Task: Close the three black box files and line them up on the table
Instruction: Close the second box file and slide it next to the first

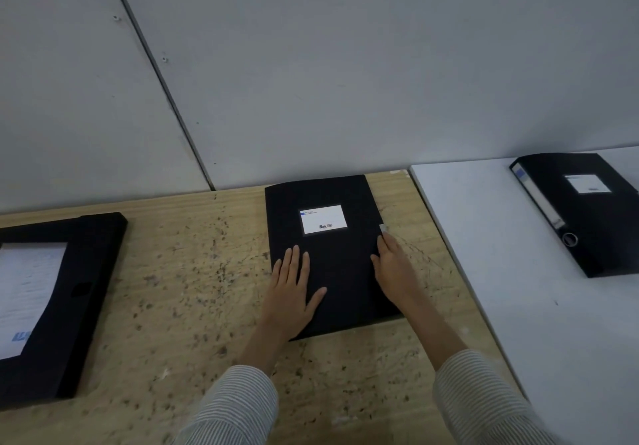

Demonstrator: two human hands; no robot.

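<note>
In the centre of the frame a closed black box file (328,254) lies flat on a speckled wooden table (179,289), its far edge close to the grey wall panels (311,64) that fill the upper half of the picture. A white label (323,219) with small print sits on the upper part of its lid. The left hand (294,292) rests palm down on the lower left part of that lid, fingers spread and flat, thumb angled out toward the middle of the cover. The right hand (394,268) lies along the file's right edge with its fingers extended and pointing up the frame, the fingertips just below a small pale tab (383,227) that sticks out from that edge; whether the fingers curl around the edge or only press against it cannot be told. Both forearms come in from the bottom of the frame in striped sleeves (238,406). At the left edge of the frame a second black box file (90,292) lies open on the same table, with a white sheet (27,292) visible inside it. At the upper right, a third black box file (587,223) lies closed on a white tabletop (484,237) that adjoins the wooden one, its spine with a pale strip and a metal finger ring facing left, well apart from the centre file.
</note>
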